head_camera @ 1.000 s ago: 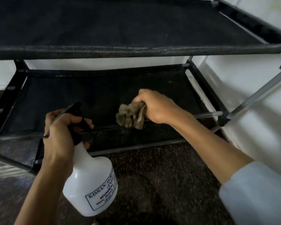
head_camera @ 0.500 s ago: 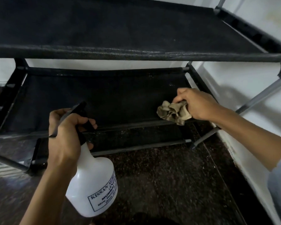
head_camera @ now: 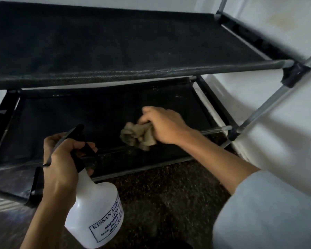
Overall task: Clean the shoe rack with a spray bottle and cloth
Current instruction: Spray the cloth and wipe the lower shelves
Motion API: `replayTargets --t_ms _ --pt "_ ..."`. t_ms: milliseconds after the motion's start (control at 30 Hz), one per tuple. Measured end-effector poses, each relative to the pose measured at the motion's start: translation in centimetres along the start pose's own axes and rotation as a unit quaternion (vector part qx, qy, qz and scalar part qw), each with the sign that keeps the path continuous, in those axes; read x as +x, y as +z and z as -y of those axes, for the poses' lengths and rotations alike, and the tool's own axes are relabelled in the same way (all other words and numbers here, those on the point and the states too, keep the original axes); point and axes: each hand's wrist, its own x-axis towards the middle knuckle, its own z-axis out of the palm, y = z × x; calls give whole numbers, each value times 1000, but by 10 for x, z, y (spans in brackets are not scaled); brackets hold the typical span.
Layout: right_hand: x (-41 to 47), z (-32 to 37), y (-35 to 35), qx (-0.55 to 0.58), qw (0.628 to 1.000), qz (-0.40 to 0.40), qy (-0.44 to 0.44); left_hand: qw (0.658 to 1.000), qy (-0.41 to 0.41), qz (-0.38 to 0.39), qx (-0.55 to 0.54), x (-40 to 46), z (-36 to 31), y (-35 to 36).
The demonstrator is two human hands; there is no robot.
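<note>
On the lower shelf [head_camera: 65, 123], right hand [head_camera: 166, 125] scrubs with bunched cloth [head_camera: 137, 136], left hand [head_camera: 61, 159] gripping bottle [head_camera: 95, 211]; upper shelf [head_camera: 115, 44] possibly pending.

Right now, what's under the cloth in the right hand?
The cloth sits bunched on the lower shelf, by its front bar, gripped by the right hand. Black fabric shows around it; the patch beneath is covered.

Our left hand [head_camera: 61, 159] curls tight, knuckles up, forearm low; our right hand [head_camera: 163, 125] pinches closed, arm reaching forward, sleeved.
</note>
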Motion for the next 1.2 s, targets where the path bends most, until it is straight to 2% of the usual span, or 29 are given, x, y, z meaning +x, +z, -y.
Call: replayTargets --t_ms 100,167,233,333,533,733,900,1000,1100,1167,1200 --pt "-35 -60 -24 -35 992 -3 120 1000 -9 0 -8 -1 0 -1" --pt "-55 -92 -35 -36 981 -35 190 999 -24 13 -27 0 -1 -2" --pt "-60 -106 -38 -19 972 -73 223 998 -47 24 -36 3 -1 -2" --pt "-56 -104 -31 -29 974 -111 197 995 -78 29 -54 5 0 0" --pt "-63 -102 -28 52 970 -176 159 994 -26 106 -17 -21 -2 57" --pt "-37 -58 -7 77 985 -141 62 991 -23 131 -17 -29 4 98" --pt "3 -97 -3 29 969 -186 161 991 -11 132 8 -32 1 102" --pt "36 -122 -14 -2 923 -264 279 992 4 126 20 -33 2 100" --pt "58 -126 -20 4 891 -279 359 991 1 129 19 -33 1 101" --pt "59 -111 -16 -6 893 -267 363 991 -10 129 13 -33 0 100" --pt "55 -100 -11 -12 909 -246 335 991 -13 129 12 -33 0 100"
